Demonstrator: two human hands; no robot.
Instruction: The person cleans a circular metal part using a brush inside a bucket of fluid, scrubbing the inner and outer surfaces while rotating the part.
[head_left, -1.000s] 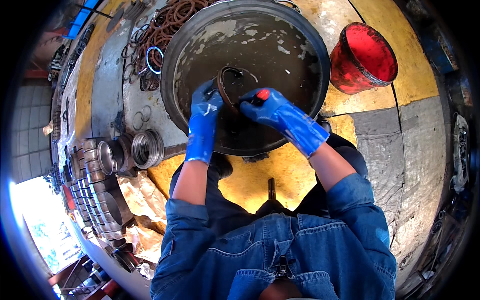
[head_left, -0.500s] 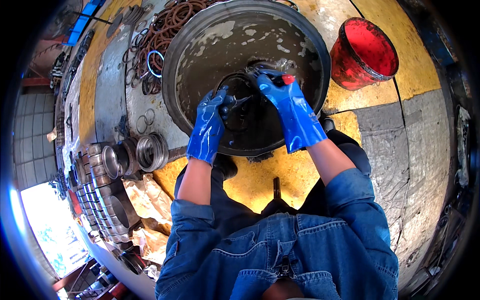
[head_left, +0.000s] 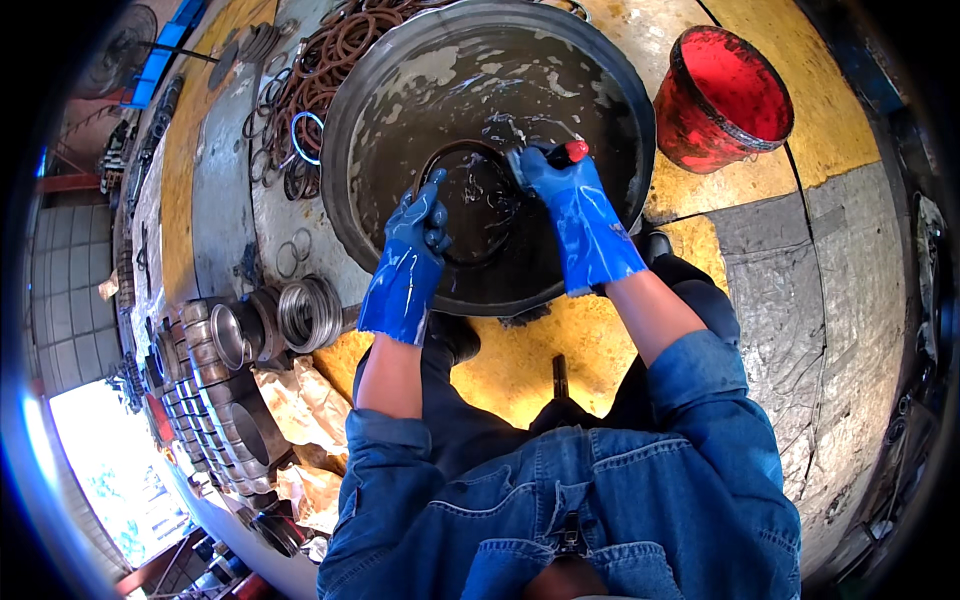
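A wide dark metal basin (head_left: 338, 150) of murky, foam-flecked liquid stands in front of me. My left hand (head_left: 415, 230), in a wet blue rubber glove, is closed on the left side of a large dark ring (head_left: 462, 147), which lies tilted partly in the liquid. My right hand (head_left: 570, 195), gloved alike, grips a tool with a dark handle and red end (head_left: 576, 151). Its greyish, brush-like head (head_left: 516, 166) is at the ring's right edge; the fingers partly hide it.
A red bucket (head_left: 690, 130) stands right of the basin. Rusty rings (head_left: 335, 60) are heaped at the upper left. Stacked metal cylinders (head_left: 205, 365), bright thin rings (head_left: 308, 314) and brown paper (head_left: 305, 400) lie at the left. A yellow floor panel (head_left: 510, 355) shows between my legs.
My left hand has shifted slightly left and down with the ring, more of which now shows. The right hand has turned, exposing more of the tool's red end. Ripples have spread in the liquid.
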